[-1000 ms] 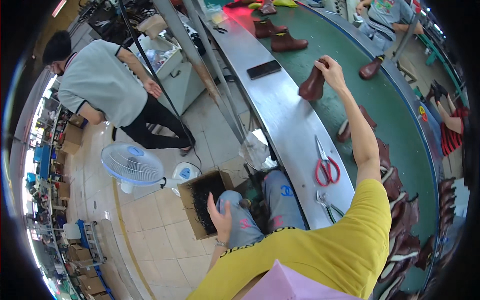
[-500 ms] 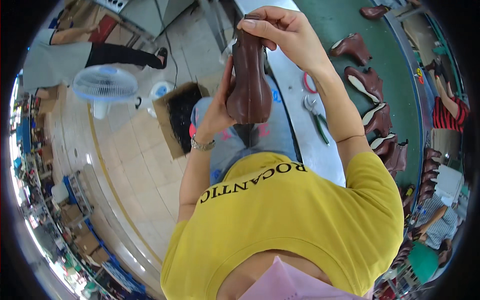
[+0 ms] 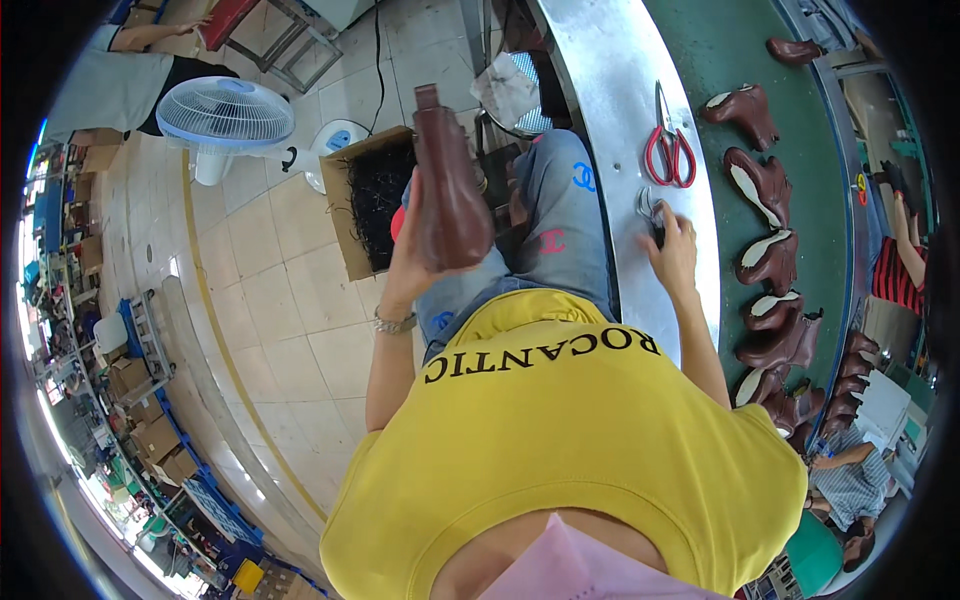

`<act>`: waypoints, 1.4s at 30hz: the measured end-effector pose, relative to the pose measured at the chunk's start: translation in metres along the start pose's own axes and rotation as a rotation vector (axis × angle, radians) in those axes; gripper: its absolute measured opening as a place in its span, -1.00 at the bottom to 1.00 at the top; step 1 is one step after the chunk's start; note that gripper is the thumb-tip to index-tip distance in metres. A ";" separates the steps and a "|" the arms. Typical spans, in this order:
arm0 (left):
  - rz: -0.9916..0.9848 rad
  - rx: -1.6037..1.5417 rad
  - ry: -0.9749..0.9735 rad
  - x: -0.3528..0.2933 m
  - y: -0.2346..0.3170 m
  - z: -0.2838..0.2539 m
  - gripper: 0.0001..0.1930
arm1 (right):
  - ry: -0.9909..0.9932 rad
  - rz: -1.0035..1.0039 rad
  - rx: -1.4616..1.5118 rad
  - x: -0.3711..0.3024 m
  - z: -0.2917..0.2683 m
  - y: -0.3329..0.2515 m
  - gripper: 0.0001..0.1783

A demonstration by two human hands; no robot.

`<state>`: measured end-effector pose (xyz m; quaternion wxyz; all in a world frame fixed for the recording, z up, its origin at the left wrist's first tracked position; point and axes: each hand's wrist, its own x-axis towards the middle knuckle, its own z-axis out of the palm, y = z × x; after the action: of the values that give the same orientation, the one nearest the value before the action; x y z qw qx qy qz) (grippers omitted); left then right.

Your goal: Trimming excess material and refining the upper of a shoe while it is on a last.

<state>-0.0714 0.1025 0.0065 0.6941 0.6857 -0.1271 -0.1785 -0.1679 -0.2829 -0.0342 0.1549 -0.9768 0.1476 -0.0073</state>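
Note:
A brown leather ankle boot (image 3: 452,205) is raised above my lap, its pull-up end pointing away from me. My left hand (image 3: 403,268) is closed on the boot's left side, with most fingers hidden behind it. Over on the metal bench, my right hand (image 3: 675,250) has its fingers curled around the dark handles of a pair of pliers (image 3: 645,203). The pliers' metal jaws stick out past my fingers; the hand covers the rest. Red-handled scissors (image 3: 670,155) lie just beyond on the metal bench (image 3: 590,60).
Several brown boots (image 3: 770,255) with pale soles line the green conveyor (image 3: 690,40) at right. A cardboard box (image 3: 350,225) of black scraps stands left of my knees. Farther left are a fan (image 3: 225,112) and a person (image 3: 95,95); others work beyond the conveyor.
My right hand has let go of the boot's top and moved right and nearer onto the pliers. The boot, still in my left hand, has shifted left and tilted. Scissors now show fully.

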 end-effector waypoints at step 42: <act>0.145 0.416 0.499 0.071 -0.005 0.000 -0.80 | -0.876 -0.234 0.474 0.108 -0.059 -0.207 -0.36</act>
<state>-0.0073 0.0725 -0.0035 0.5597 0.8246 -0.0355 0.0744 -0.0089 -0.1438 0.0822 0.4175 -0.8363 -0.0471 0.3522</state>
